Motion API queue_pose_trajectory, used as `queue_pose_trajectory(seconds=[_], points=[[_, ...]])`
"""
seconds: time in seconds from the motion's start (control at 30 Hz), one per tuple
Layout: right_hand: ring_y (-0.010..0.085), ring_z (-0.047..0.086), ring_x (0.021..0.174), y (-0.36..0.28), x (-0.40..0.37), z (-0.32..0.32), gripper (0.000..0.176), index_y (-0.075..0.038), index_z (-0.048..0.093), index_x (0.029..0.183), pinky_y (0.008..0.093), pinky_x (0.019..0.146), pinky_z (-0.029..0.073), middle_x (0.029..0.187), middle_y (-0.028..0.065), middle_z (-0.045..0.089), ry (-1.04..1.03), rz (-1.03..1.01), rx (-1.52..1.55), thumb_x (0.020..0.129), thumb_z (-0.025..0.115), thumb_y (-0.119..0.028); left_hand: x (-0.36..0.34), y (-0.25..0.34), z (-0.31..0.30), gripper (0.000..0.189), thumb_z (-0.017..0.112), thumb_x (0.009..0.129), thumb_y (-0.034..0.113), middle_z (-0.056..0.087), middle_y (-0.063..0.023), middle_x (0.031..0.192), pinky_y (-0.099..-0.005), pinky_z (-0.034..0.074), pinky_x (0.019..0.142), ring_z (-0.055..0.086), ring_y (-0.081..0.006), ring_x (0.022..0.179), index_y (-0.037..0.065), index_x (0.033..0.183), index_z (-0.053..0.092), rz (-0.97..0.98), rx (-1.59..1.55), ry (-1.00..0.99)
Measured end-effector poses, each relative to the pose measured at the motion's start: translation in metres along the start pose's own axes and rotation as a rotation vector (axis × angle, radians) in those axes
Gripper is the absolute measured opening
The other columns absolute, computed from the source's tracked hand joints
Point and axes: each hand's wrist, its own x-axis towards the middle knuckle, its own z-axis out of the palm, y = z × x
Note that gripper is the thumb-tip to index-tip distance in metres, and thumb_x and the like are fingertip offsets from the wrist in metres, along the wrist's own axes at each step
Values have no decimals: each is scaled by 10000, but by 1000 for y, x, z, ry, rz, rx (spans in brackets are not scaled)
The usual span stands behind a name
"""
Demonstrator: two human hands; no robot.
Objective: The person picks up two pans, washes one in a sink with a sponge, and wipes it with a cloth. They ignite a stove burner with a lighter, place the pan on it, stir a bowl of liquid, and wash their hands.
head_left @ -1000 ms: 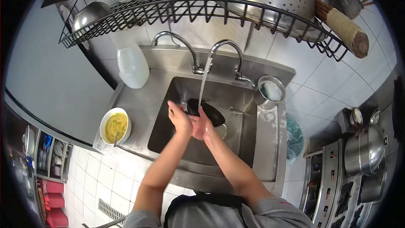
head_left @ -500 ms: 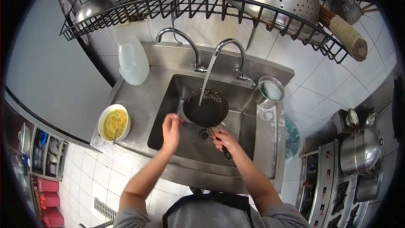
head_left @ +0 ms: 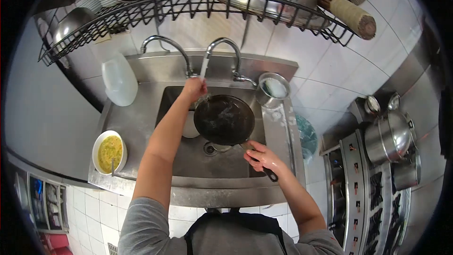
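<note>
Steel sink (head_left: 134,130): 1 deep basin, flat counter on either side.

Black frying pan (head_left: 224,120) over the basin, inside facing up, wet, pale streaks across it. Overlaps a pale dish (head_left: 189,126); whether it rests on this or is held clear, cannot tell. Likely stiff, fairly weighty, the load out at the round end, so a 1-handed hold would strain the wrist. Breakage seems unlikely; slipping is the likelier fault, with everything wet.

Translucent jug (head_left: 120,82) at the back left of the counter. 2 taps at the back wall: right tap (head_left: 238,63) running, left tap (head_left: 183,56) beside it. White bowl (head_left: 96,153) of yellow food near the front left.

Right hand (head_left: 263,157): wet, fingers curled round the pan's handle. Left hand (head_left: 192,89): at the stream, near the taps, fingers bent; whether it grasps anything, cannot tell.

Handle (head_left: 271,175): steel at the pan, dark grip at the end. Best hold probably the dark part, whole palm round it.
</note>
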Motion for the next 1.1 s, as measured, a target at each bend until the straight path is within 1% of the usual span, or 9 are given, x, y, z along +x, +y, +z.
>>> queue_pose_trajectory(seconds=[0.13,0.23,0.33,0.43,0.63,0.77,0.87,0.93,1.1], points=[[81,336,411,-20,-86,-19,663,-18,84,1334,243,369,288,562,15,404,129,60,-202,842,514,-133,5,-6,9,178,495,787,62,328,26,485,-263,218,336,305,-111,380,109,622,447,-175,118,12],[81,330,418,-44,-148,-27,701,-11,87,1327,245,373,284,552,9,391,251,161,-256,811,553,-100,4,-12,13,216,478,784,52,320,38,485,-248,190,351,287,-93,383,116,588,412,-314,312,14],[89,342,429,-73,-187,-32,726,-16,74,1325,250,380,295,605,33,427,409,288,-329,783,557,-44,21,-27,-9,185,454,791,73,370,13,485,-241,277,357,350,-127,391,106,609,451,-452,161,-155],[106,371,423,-99,-191,-49,687,-8,102,1294,269,368,332,635,77,465,493,388,-512,761,536,3,43,-47,-19,155,413,820,127,493,-38,574,-316,440,486,508,-190,505,85,712,516,-384,426,-53],[186,498,421,-140,-124,-93,429,91,254,1034,321,350,404,593,135,512,572,450,-1016,703,520,30,6,-25,4,175,409,837,144,592,-101,847,-471,432,762,597,-243,811,58,936,525,-481,470,-91],[221,536,425,-140,-100,-102,311,87,279,910,334,352,425,586,155,527,656,429,-1423,692,499,62,-1,-23,-3,139,472,823,145,596,-92,789,-419,468,662,606,-224,732,44,880,549,-365,439,-60],[233,534,430,-148,-114,-94,342,90,266,927,357,364,428,574,159,517,725,353,-1188,703,522,55,-6,-20,-12,130,525,809,163,578,-68,689,-358,478,550,599,-194,632,42,832,567,-272,448,-41],[200,504,425,-152,-128,-75,506,89,203,1093,343,364,410,595,138,507,663,312,-1114,725,546,33,-17,-10,-9,134,559,799,179,554,-50,608,-319,469,474,581,-169,546,47,791,581,-172,469,-28],[108,390,407,-138,-141,-56,680,-6,86,1277,265,364,344,679,113,512,423,261,-521,776,545,-35,-48,17,15,219,524,824,236,532,-46,538,-303,471,458,553,-147,469,43,743,590,-103,741,-131]])
